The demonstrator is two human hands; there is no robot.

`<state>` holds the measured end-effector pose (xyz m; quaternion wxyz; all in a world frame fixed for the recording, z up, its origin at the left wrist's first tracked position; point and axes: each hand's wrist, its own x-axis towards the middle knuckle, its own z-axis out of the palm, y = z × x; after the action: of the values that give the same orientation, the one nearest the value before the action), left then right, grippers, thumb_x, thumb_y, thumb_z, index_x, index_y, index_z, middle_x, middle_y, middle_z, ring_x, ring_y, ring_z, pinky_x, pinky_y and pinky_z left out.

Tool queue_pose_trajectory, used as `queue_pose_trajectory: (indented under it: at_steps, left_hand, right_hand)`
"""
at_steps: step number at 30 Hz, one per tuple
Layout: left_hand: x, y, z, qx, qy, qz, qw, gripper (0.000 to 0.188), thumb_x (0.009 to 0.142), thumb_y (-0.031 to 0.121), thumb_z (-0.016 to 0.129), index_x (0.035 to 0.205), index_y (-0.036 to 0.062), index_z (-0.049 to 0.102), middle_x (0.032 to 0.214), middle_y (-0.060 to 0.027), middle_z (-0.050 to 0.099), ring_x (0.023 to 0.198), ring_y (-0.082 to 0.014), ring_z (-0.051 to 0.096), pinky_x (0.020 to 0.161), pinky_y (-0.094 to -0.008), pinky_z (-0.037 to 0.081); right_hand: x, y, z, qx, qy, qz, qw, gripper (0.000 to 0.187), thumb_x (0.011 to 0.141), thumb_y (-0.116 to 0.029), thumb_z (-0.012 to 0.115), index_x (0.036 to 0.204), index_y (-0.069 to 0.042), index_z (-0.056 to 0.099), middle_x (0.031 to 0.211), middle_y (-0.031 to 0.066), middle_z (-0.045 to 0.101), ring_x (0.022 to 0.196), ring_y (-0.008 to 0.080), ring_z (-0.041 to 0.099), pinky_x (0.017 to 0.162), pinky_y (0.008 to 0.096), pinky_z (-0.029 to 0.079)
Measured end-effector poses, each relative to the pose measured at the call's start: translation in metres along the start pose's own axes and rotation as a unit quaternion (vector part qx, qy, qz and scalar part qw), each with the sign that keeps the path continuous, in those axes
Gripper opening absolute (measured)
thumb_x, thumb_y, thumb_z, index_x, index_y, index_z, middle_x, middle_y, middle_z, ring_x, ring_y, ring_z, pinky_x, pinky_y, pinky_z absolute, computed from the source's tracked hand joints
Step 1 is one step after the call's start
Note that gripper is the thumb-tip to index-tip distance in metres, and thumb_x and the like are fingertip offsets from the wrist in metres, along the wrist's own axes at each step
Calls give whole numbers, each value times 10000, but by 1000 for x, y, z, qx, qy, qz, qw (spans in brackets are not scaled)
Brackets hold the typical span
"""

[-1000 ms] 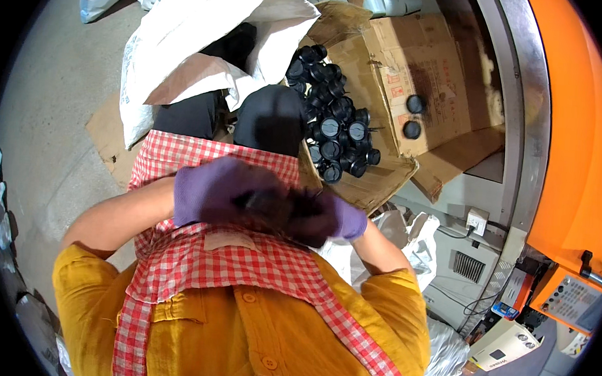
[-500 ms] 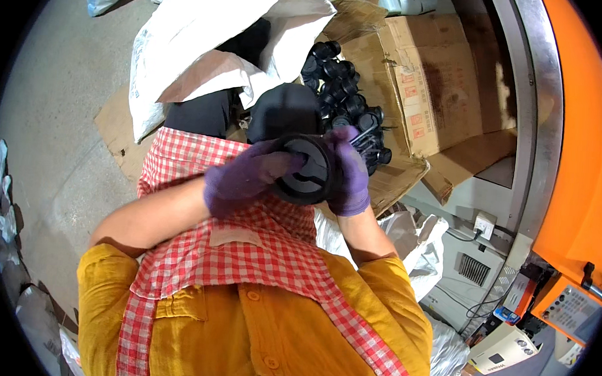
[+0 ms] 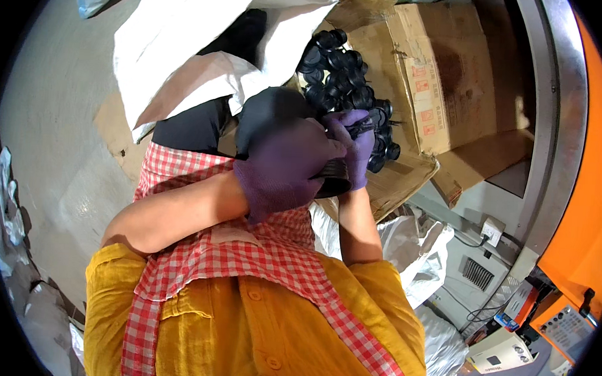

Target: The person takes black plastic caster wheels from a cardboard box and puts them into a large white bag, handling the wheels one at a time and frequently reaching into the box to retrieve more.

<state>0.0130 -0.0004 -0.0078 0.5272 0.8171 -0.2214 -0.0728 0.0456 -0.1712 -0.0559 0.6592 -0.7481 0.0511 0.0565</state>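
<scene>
A black round plastic part with a ribbed side sits between my hands above my lap. My left hand, in a purple glove, is wrapped over it and hides most of it. On the right, my right hand, gloved the same, is closed against the part's far side. A small dark thing pokes out between its fingers; its kind is unclear. Just beyond, many similar black round parts lie heaped in an opened cardboard box.
A large white sack with black contents stands open ahead of my knees. To the right are a grey metal cabinet edge and an orange machine with a control panel. White plastic bags lie beside my right arm.
My left hand has moved right and over the black part, which has tilted so that its ribbed side shows instead of its flat face. My right hand has shifted slightly right.
</scene>
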Motion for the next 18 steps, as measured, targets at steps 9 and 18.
queue_pose_trajectory:
  at_steps: [9,18]
  left_hand:
    - [10,28,-46,-43,17,24,999,380,692,54,639,1070,36,600,795,-136,586,702,-319,572,648,-392,476]
    - [57,-150,-55,350,201,-129,906,593,708,24,614,1277,131,489,1304,-212,436,1183,-379,438,992,-412,379]
  right_hand:
    - [59,37,-92,-69,142,20,987,117,769,-67,614,817,-36,512,748,35,548,673,133,507,627,279,448]
    - [169,232,-108,-287,-53,-41,956,73,831,-129,587,848,-63,560,718,43,591,618,162,547,553,304,432]
